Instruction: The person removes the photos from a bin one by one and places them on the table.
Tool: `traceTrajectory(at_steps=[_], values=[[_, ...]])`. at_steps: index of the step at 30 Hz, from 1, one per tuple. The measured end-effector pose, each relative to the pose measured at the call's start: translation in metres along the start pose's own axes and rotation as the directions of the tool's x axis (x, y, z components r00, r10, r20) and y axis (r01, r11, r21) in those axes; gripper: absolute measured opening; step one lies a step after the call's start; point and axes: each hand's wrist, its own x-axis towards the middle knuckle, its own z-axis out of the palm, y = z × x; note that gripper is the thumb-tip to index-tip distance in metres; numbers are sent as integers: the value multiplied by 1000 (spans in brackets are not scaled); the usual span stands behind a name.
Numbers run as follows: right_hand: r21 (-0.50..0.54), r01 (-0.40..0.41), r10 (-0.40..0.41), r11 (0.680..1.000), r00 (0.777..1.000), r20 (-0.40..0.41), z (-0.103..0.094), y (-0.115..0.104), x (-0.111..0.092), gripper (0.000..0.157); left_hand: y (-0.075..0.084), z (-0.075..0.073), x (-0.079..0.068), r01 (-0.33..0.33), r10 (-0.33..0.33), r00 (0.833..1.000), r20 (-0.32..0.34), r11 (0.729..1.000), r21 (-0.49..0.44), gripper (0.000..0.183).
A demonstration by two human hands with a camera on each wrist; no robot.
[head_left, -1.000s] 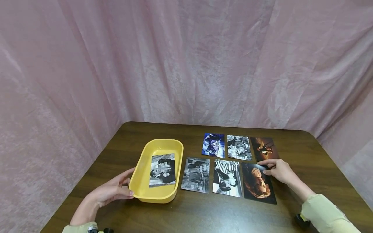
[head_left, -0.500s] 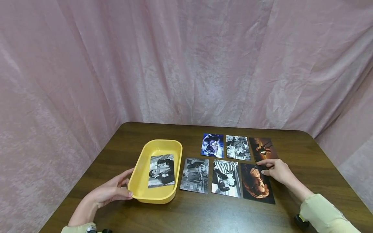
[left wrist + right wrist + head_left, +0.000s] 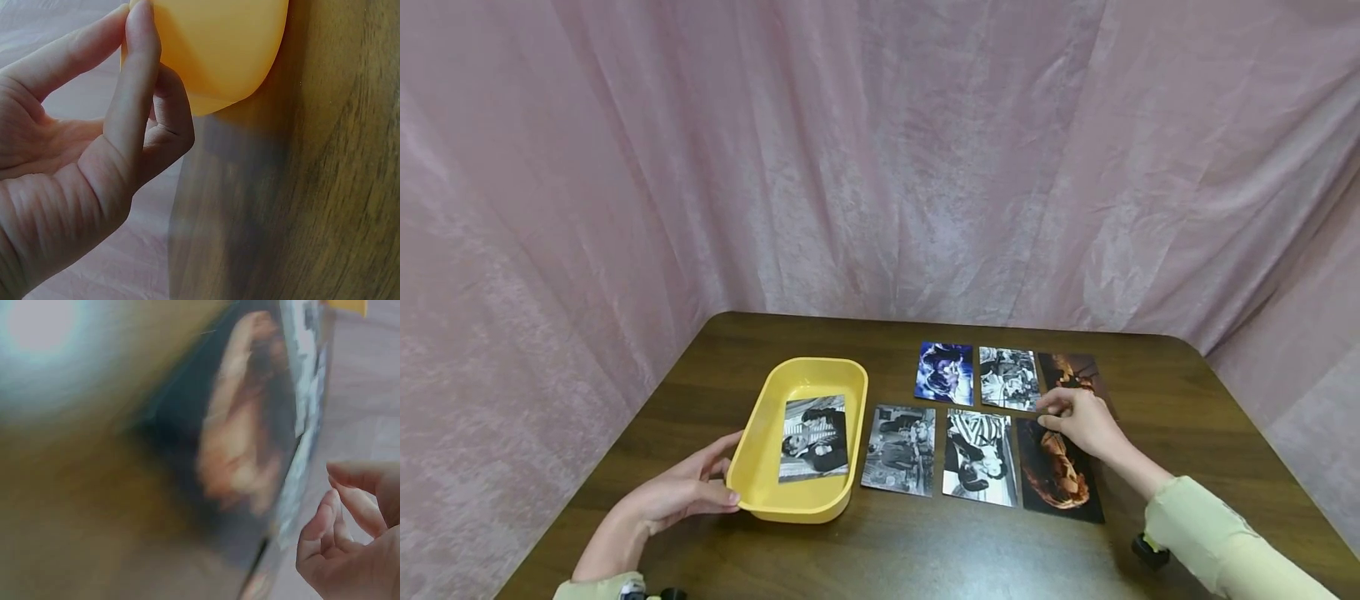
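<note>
My left hand (image 3: 681, 492) grips the near left side of a yellow plastic tray (image 3: 752, 467), its thumb at the near corner and its fingers along the outer wall. In the left wrist view, the fingers and thumb pinch the tray's rim. Inside the tray lies a black-and-white photo card (image 3: 815, 442). My right hand (image 3: 1086, 423) is over the right end of the laid-out photo cards, thumb and index finger slightly apart with nothing between them. It partly covers a dark orange-toned portrait card (image 3: 1060, 483) and a brown card (image 3: 1073, 367) behind it.
Left of my right hand lie a blue card (image 3: 944, 373) and black-and-white cards in two rows: one striped-top picture (image 3: 979, 458), a grey group scene (image 3: 900, 450) beside the tray, and a rear card (image 3: 1009, 379). A pink curtain (image 3: 880, 167) hangs behind the wooden table (image 3: 910, 550).
My right hand has lifted off the portrait card's upper edge and moved left and away from me. My left hand keeps its hold on the tray. The cards stay where they lay.
</note>
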Motion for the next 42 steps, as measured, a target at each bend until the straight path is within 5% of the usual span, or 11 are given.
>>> traceTrajectory(at_steps=[15,24,32,37,39,42], values=[[153,164,-190,975,965,179,40,-134,103,17,4,1,2,13,-13,1000,-7,1000,5,100],[339,166,-235,926,957,172,90,-206,141,19,8,1,5,29,-28,999,-45,999,36,99],[435,162,-246,886,959,143,142,-260,154,17,9,3,1,38,-37,998,-57,999,22,99],[560,98,-173,822,981,82,167,-274,153,17,9,5,2,51,-49,997,-66,999,19,99],[564,96,-139,820,990,34,177,-275,150,14,9,7,3,51,-50,997,-64,999,17,99],[501,104,-121,859,993,2,190,-272,140,12,9,8,3,51,-50,997,-55,999,17,100]])
